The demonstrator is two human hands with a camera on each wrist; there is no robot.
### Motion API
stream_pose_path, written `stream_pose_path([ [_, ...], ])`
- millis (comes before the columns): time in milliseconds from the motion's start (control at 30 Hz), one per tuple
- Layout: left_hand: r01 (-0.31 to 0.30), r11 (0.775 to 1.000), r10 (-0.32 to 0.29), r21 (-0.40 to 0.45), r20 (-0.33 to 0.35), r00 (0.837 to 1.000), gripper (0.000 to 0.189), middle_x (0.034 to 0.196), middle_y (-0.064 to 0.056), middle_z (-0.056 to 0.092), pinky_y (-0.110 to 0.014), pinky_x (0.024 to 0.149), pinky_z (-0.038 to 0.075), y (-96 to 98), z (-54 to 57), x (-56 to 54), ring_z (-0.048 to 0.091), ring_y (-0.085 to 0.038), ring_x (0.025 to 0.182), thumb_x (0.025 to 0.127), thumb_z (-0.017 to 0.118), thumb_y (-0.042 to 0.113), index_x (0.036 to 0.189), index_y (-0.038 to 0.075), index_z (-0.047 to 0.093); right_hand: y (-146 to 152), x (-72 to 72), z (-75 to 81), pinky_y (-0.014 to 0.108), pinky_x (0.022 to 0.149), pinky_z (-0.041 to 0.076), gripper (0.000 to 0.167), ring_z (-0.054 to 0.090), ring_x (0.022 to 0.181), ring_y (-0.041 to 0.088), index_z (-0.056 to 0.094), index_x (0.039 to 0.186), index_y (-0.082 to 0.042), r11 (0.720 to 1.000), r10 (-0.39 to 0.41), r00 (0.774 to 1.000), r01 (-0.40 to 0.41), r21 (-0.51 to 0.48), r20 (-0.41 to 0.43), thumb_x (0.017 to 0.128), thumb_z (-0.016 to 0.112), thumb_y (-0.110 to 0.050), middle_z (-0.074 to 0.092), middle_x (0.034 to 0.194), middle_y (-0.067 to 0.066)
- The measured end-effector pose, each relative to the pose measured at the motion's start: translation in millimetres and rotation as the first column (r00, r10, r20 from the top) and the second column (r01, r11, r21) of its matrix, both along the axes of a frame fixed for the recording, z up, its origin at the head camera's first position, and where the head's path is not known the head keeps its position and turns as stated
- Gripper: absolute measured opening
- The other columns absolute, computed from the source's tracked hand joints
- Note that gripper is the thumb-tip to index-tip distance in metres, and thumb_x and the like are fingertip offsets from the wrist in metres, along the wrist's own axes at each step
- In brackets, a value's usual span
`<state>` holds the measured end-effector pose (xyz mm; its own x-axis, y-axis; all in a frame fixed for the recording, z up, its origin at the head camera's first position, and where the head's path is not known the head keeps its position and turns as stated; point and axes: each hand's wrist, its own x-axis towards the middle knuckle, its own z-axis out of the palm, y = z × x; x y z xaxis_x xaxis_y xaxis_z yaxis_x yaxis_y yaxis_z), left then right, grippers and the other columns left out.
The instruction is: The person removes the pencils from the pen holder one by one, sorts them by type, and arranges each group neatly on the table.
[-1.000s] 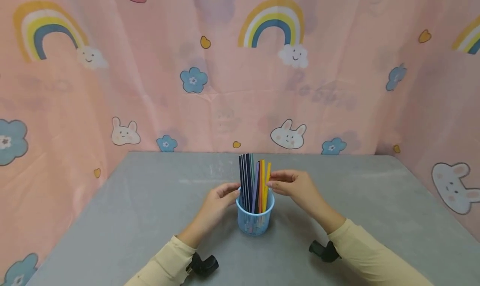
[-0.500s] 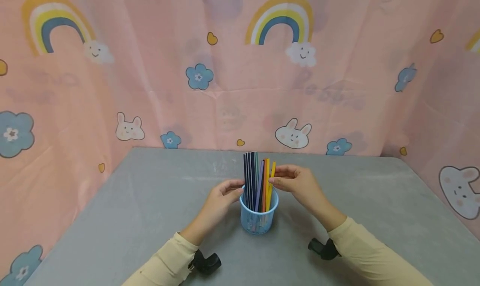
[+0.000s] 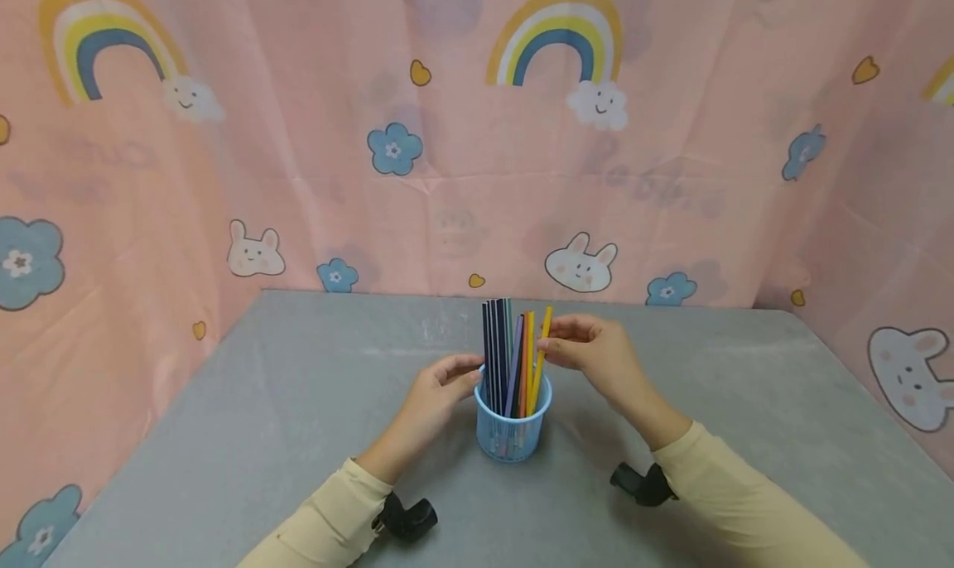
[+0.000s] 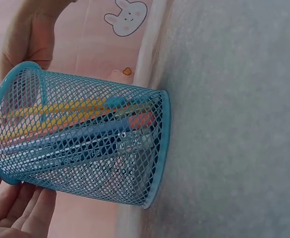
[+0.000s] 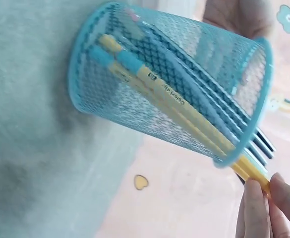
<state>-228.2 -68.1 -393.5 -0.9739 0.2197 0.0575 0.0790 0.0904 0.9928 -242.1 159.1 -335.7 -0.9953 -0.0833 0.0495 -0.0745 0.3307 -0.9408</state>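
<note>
near the centre of the head view, the right hand (image 3: 596, 353) pinches a yellow pencil (image 3: 540, 368) close to its upper end; the thumb and the fingers are together on it. this pencil leans a little to the right of the frame, and its lower part is inside a light blue mesh cup (image 3: 509, 440); whether its lower end touches the bottom, i cannot tell. the left hand (image 3: 440, 394) grips the cup at the left of its rim, with the thumb on the near side and the other fingers partly hidden behind. the cup stands upright on the table, a little below the middle of the frame. in it, just beside the pinched pencil, there is a second yellow pencil (image 3: 531, 357), then an orange pencil (image 3: 525, 344), a purple pencil (image 3: 515, 361), and at the left a group of dark pencils (image 3: 493, 357). in the right wrist view, both yellow pencils show a blue band near the lower end. farther out, each wrist carries a black device (image 3: 407, 518) below a cream sleeve (image 3: 328, 518). the grey table (image 3: 283, 419) fills the lower part, and behind it hangs a pink cloth (image 3: 320, 195) printed with rainbows, rabbits, flowers and hearts.
</note>
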Motion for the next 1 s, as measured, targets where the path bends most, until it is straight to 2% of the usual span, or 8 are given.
stream_pose_path([
  [233,-0.011,1.0,0.011,-0.009,-0.022,1.0,0.032,0.132,-0.019,0.063,-0.04,0.103,0.053,-1.4,-3.2,1.2,0.06,-0.03,0.123,0.102,0.054,0.013,0.128,-0.004,0.061,5.2,-0.9,13.0,0.034,0.088,0.059,0.037,0.073,0.095,0.011,0.066,0.12,0.001,1.0,-0.001,0.998,0.001,-0.002,-0.071,0.094,0.071,-0.024,0.072,0.11,0.013],
  [467,-0.002,1.0,0.002,0.001,-0.033,0.999,0.034,0.134,-0.021,0.061,-0.04,0.103,0.053,0.4,-1.6,2.2,0.058,-0.032,0.126,0.102,0.054,0.014,0.13,-0.005,0.059,9.5,4.3,33.2,0.023,0.082,0.059,0.04,0.071,0.087,0.0,0.066,0.119,0.004,1.0,-0.01,0.987,0.007,-0.015,-0.163,0.093,0.071,-0.025,0.072,0.097,-0.005],
  [633,-0.007,1.0,0.007,0.008,-0.026,1.0,0.034,0.134,-0.02,0.061,-0.041,0.104,0.052,1.1,-0.1,2.2,0.058,-0.031,0.127,0.102,0.054,0.014,0.13,-0.004,0.059,11.9,8.8,47.3,0.02,0.081,0.058,0.041,0.071,0.087,-0.002,0.066,0.121,0.003,0.999,-0.039,0.976,0.031,-0.042,-0.216,0.092,0.072,-0.025,0.071,0.092,-0.017],
  [733,-0.008,1.0,0.009,0.006,-0.028,1.0,0.033,0.134,-0.02,0.062,-0.04,0.104,0.052,1.5,0.0,1.8,0.059,-0.031,0.126,0.102,0.054,0.014,0.13,-0.004,0.059,15.0,10.2,54.3,0.02,0.08,0.059,0.03,0.071,0.088,-0.001,0.069,0.116,-0.003,0.993,-0.042,0.973,0.015,-0.118,-0.229,0.091,0.073,-0.019,0.072,0.091,-0.018],
  [833,-0.008,1.0,0.008,0.002,-0.033,0.999,0.034,0.134,-0.02,0.062,-0.04,0.104,0.052,1.8,0.2,1.7,0.059,-0.031,0.126,0.102,0.054,0.014,0.13,-0.004,0.06,18.3,10.7,59.8,0.019,0.08,0.059,0.016,0.072,0.088,0.0,0.072,0.107,-0.014,0.984,-0.039,0.971,-0.003,-0.178,-0.236,0.091,0.074,-0.016,0.073,0.092,-0.016],
  [933,-0.011,1.0,0.011,-0.006,-0.032,0.999,0.033,0.135,-0.019,0.061,-0.041,0.105,0.052,1.5,0.3,2.3,0.059,-0.03,0.127,0.103,0.054,0.015,0.13,-0.003,0.06,20.5,10.9,63.5,0.019,0.079,0.059,0.014,0.073,0.086,0.001,0.073,0.101,-0.022,0.979,-0.042,0.969,-0.009,-0.204,-0.243,0.089,0.075,-0.015,0.073,0.093,-0.015],
  [1000,-0.013,1.0,0.013,-0.01,-0.027,1.0,0.033,0.135,-0.018,0.061,-0.041,0.105,0.052,1.2,0.2,2.8,0.058,-0.03,0.127,0.103,0.054,0.015,0.13,-0.003,0.06,21.3,10.9,65.4,0.019,0.079,0.059,0.014,0.073,0.085,0.002,0.074,0.099,-0.022,0.973,-0.044,0.97,-0.013,-0.231,-0.241,0.089,0.075,-0.014,0.074,0.093,-0.014],
])
